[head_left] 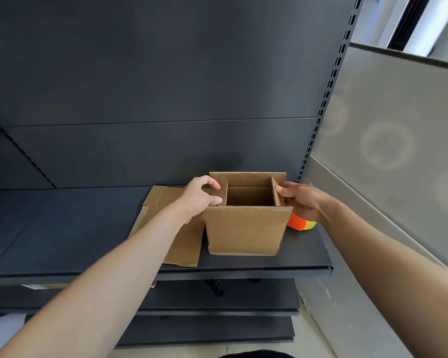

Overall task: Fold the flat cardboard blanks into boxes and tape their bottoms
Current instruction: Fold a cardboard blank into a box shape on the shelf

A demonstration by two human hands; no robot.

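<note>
The left hand (201, 196) is curled over the left side flap of the box (246, 215), thumb and fingers pinching its edge; the right hand (299, 200) does the same on the right side flap, fingertips pressed against the cardboard. Both short flaps stand nearly upright, leaning a little inward, and the two long flaps front and back are up as well, so this end is wide open. The box stands square on the dark shelf (62, 228), a little right of the frame's centre.

From where I stand, it looks as if the short flaps are about to go down first. To do that well, I'd push both in together and level, right down to their creases, so the walls stay square and the long flaps can meet along the middle for the tape

Just left of the box, touching it or nearly so, lies a flat cardboard blank (176, 244) on the same shelf. Behind the right wrist an orange and yellow roll (301, 223) peeks out, probably the tape, within easy reach
</note>
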